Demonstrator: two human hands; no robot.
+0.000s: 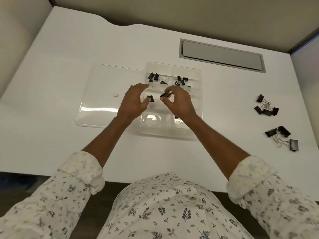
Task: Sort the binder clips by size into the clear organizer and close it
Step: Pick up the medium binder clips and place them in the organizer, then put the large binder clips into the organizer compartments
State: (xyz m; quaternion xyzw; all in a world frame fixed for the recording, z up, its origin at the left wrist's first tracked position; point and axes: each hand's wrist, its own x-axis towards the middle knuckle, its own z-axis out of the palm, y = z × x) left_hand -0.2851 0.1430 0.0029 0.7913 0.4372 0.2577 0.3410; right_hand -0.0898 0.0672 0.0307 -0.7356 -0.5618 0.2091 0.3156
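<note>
Sorting partly done; organizer not yet closed.
On the white desk (69, 135) the clear organizer (201, 100) lies with its lid (103, 83) flat to the left. Two far compartments hold sorted clips (156, 77). Two loose heaps (266, 107) wait well apart on the right. The left hand (133, 102) is spread, holding nothing. The right hand (179, 102) pinches a binder clip (165, 95) over a middle compartment.

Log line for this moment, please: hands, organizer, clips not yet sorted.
right hand pinches binder clip over organizer | left hand open beside another clip | lid open | loose clips unsorted on desk
</note>
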